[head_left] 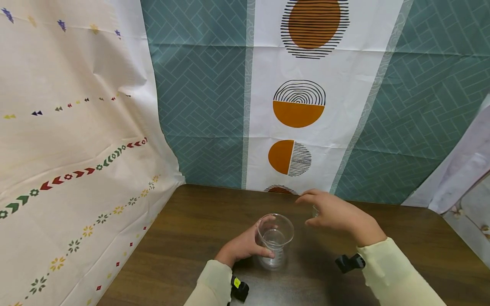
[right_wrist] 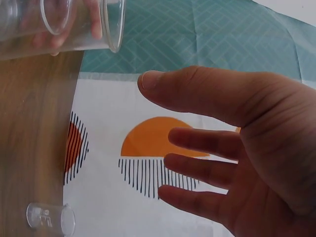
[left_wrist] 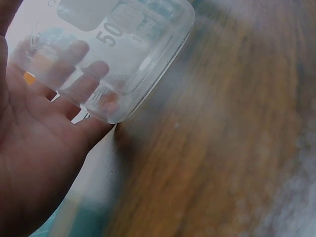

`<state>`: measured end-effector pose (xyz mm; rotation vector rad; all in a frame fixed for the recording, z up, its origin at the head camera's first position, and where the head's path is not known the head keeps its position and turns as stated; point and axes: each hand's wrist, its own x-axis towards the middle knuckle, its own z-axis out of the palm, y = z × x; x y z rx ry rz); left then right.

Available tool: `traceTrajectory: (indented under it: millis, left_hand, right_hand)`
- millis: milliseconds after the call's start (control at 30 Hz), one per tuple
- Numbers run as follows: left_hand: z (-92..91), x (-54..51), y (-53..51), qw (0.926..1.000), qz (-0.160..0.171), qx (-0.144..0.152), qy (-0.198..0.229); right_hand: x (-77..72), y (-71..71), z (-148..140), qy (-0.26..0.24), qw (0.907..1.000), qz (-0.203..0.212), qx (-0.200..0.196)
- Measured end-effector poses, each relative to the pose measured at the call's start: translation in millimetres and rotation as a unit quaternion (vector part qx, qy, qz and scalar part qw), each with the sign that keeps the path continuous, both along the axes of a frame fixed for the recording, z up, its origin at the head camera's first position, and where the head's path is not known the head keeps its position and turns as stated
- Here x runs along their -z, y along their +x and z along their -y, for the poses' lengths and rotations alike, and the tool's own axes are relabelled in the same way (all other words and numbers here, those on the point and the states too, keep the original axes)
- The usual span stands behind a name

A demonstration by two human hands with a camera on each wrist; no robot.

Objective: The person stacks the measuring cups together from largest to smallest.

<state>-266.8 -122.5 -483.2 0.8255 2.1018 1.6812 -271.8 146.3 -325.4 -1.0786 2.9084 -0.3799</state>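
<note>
A large clear beaker (head_left: 276, 255) stands on the brown table, and what looks like a smaller clear beaker (right_wrist: 55, 12) sits nested inside it. My left hand (head_left: 250, 244) grips the large beaker from its left side, thumb in front and fingers behind. Printed marks show through the wall in the left wrist view. To the right, my right hand (head_left: 337, 214) is raised over the table with fingers spread and nothing in its grasp. A small clear beaker (right_wrist: 51, 218) stands upright beyond that hand; in the head view the hand hides most of it.
The brown wooden table (head_left: 183, 242) meets a teal and white patterned cloth (head_left: 199, 106) at its back edge. A cream cloth with printed motifs (head_left: 76, 148) hangs along the left side. Pale cloth (head_left: 455, 170) hangs at the right.
</note>
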Motion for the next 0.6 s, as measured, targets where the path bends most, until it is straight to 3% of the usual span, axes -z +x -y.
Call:
traceTrajectory:
  millis: [600]
  left_hand:
    - [1.2,2.5,-2.8,1.0000,-0.003,0.006,0.006]
  right_hand:
    - [5.1,-8.6,-16,-0.015,0.9997,-0.017,0.009]
